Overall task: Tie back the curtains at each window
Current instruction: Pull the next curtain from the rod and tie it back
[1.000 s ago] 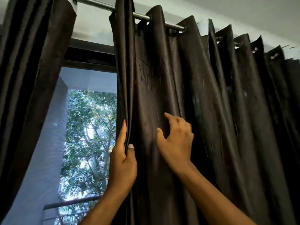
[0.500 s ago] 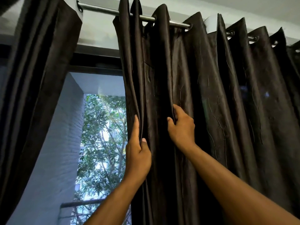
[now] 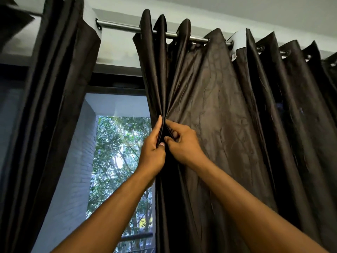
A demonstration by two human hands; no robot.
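Observation:
A dark brown right curtain (image 3: 228,115) hangs by eyelets from a metal rod (image 3: 120,27) and covers the right part of the window. My left hand (image 3: 155,148) pinches its left edge folds between thumb and fingers. Right beside it, my right hand (image 3: 182,143) grips the following fold and pulls it toward the left hand, so the cloth is bunched between both hands. A second dark left curtain (image 3: 54,106) hangs gathered at the left.
Between the curtains the window (image 3: 118,161) shows green trees, a white brick wall (image 3: 76,170) outside and a dark rail low down. A white bracket (image 3: 235,42) holds the rod near the middle. Ceiling above.
My right hand has moved left across the curtain and drawn a fold up against my left hand. Both hands sit higher and closer together, and the view has shifted left.

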